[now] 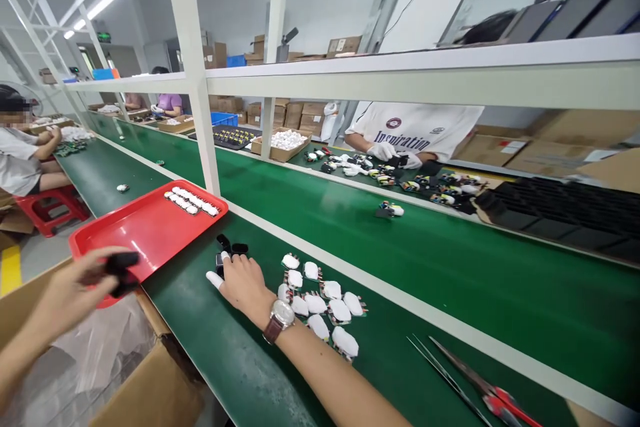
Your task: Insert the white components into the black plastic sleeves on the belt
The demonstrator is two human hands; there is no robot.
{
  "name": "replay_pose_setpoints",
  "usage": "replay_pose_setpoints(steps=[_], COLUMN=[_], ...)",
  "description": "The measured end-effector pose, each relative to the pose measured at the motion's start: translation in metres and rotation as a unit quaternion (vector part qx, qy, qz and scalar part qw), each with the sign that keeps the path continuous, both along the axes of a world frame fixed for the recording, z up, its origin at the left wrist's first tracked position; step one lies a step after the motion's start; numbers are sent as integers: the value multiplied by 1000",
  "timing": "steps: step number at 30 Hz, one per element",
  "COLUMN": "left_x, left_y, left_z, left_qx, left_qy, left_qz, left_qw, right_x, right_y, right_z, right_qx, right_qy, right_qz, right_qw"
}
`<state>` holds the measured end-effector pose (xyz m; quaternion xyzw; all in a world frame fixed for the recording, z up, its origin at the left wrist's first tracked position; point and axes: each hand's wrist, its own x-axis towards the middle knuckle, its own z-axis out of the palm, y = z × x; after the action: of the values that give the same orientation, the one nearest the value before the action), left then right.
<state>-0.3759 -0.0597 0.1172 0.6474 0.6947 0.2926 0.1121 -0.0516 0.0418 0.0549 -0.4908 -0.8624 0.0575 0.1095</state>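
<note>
Black plastic pieces are held in my left hand, in front of the near end of a red tray. My right hand, with white covers on thumb and a finger and a watch on the wrist, rests at some small black parts on the green bench. Its fingers touch them; whether it grips one is hard to see. Several white-topped small boards lie beside the right wrist. Two rows of similar white pieces sit at the tray's far end.
Tweezers and red-handled scissors lie at the lower right. A green conveyor runs beyond a pale rail, carrying one small assembly. A gloved co-worker handles parts opposite. An open cardboard box with plastic film stands below left.
</note>
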Motion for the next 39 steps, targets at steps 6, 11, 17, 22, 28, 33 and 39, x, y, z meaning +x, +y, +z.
replay_pose_setpoints(steps=[6, 11, 17, 22, 28, 33, 39], left_x=[106, 117, 110, 112, 104, 124, 229], left_y=[88, 114, 105, 84, 70, 58, 12], left_z=[-57, -75, -81, -80, -82, -47, -35], left_qx=[-53, -62, -62, -10, 158, 201, 53], left_qy=[52, 36, -29, -47, 131, 100, 52], left_qz=[-192, -186, -154, -201, -271, -254, -460], left_qw=[979, 980, 986, 978, 940, 941, 885], right_x=[6, 12, 50, 132, 258, 290, 275], right_y=[-5, -2, -7, -10, -37, -66, -69], right_z=[-12, -8, -6, -10, -22, -31, -32], right_qx=[22, 55, 90, 196, 168, 69, 29], right_qy=[51, 106, 150, 184, 128, 68, 19], right_qz=[48, 123, 125, 72, -81, -91, -87], right_qw=[997, 985, 977, 961, 974, 991, 996])
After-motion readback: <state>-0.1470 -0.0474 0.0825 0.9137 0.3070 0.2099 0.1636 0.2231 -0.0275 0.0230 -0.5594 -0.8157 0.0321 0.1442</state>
